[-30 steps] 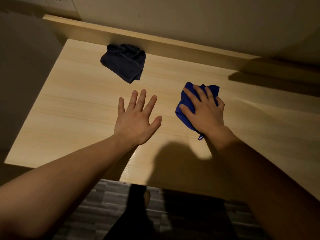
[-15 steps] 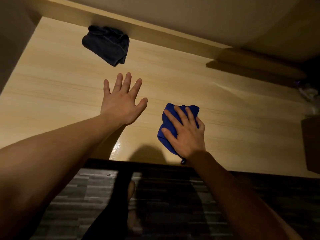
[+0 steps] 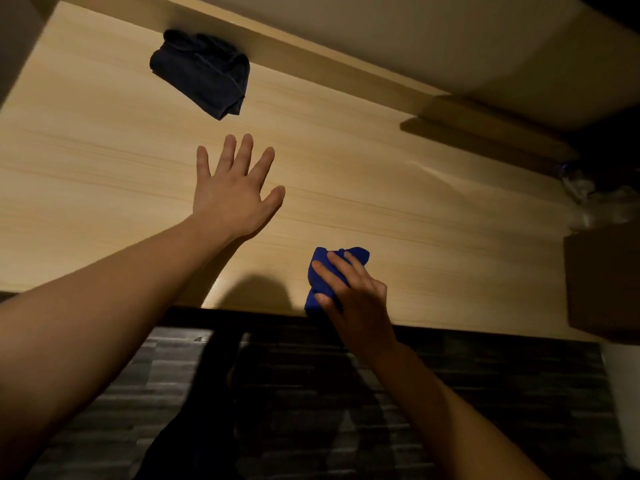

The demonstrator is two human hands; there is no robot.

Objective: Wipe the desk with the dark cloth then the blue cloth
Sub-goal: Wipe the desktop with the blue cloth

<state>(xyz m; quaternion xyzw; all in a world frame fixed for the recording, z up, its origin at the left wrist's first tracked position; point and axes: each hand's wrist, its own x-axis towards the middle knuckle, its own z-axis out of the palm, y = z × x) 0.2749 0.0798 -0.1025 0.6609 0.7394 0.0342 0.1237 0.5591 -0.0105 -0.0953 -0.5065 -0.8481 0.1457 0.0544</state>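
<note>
The desk (image 3: 104,140) is pale wood w/ long grain lines, lit warm and dim, and a raised back ledge (image 3: 311,53) runs along its far side. The right hand (image 3: 356,299) is down at the near edge, fingers curled over the blue cloth (image 3: 320,271) and thumb tucked at its near side, so the cloth is bunched in its grip and sits on the desk right at the front lip; part of the fabric pokes out past the fingertips toward the back. The left hand (image 3: 232,195) is flat, fingers spread wide, palm down abt mid-desk, holding nothing; whether it actually touches the wood or floats just above I can't tell in this light. The dark cloth (image 3: 204,74) lies crumpled at the far left, its back edge up against the ledge, well apart from both hands and nearer the left one. A shadow falls on the desk between the two forearms near the front edge. At the far right, a brown box (image 3: 606,282) sits at the desk's right end, w/ something clear and crinkly, maybe plastic wrap (image 3: 588,199), just behind it. Below the desk edge is dark striped floor (image 3: 485,393).
</note>
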